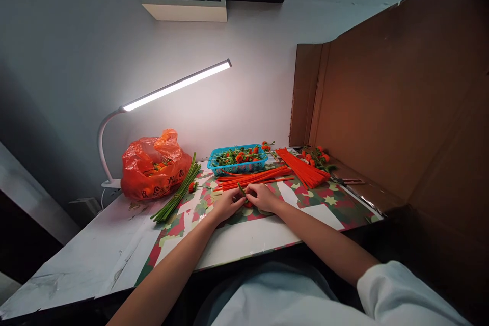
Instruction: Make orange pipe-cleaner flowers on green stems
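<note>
My left hand (229, 204) and my right hand (263, 197) meet over the front middle of the table, fingertips pinched close together. Between them a short green fuzzy stem (241, 188) sticks up. A bit of orange (248, 204) shows under my fingers; its shape is mostly hidden. Just beyond my hands lie loose orange pipe cleaners (255, 177), with a fanned bundle of orange pipe cleaners (303, 168) to their right. Left of my hands are a tied bundle of green stems (178, 193) and a single orange flower (192, 187) on a thin stem.
A blue basket (217, 167) of orange flowers stands against the wall. Beside it at left is an orange plastic bag (153, 168) under a lit lamp (179, 84). More orange flowers (315, 157) and a pair of scissors or pliers (349, 181) lie by the cardboard wall (389, 86).
</note>
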Tool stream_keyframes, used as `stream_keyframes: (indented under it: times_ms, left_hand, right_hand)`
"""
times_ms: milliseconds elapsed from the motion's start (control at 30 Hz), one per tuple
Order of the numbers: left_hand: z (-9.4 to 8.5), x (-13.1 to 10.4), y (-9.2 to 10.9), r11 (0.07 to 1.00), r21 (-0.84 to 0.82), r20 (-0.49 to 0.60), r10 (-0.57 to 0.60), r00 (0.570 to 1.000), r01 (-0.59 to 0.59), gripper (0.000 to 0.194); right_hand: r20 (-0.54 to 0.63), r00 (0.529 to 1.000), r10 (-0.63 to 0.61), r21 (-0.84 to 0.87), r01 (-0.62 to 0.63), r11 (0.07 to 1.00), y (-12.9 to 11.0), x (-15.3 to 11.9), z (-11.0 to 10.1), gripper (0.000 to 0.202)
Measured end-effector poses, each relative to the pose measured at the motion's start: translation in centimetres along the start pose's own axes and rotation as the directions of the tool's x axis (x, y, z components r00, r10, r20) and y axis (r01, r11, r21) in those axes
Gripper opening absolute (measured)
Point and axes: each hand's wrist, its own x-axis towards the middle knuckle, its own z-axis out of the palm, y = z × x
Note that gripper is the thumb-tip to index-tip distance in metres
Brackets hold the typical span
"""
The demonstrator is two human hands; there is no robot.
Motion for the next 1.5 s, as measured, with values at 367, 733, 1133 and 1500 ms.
stream_keyframes:
  times_ms: [367, 733, 1133, 1500]
  left_hand:
    - [-0.1, 0.0, -0.3, 0.989, -0.150, -0.023, -0.020, 1.000, 0.016, 0.016]
    - [-0.2, 0.5, -0.1, 0.928, -0.371, -0.055, -0.053, 0.997, 0.029, 0.027]
    - [-0.3, 0.1, 0.6, 0.952, -0.300, -0.062, -0.085, 0.994, 0.063, 0.026]
    - [-0.4, -0.2, 1.4, 0.984, -0.171, -0.055, -0.060, 0.997, 0.050, 0.019]
  right_hand:
    - [-0.054, 0.998, -0.035, 0.096, 0.040, 0.995, -0.3, 0.0, -0.1, 0.008]
    - [-0.131, 0.990, -0.044, 0.248, 0.076, 0.966, -0.6, 0.1, 0.1, 0.011]
    - [-0.125, 0.992, 0.013, 0.229, 0.016, 0.973, -0.5, 0.1, 0.1, 0.009]
    - [0.033, 0.999, -0.035, 0.114, 0.031, 0.993, 0.0, 0.0, -1.5, 0.012]
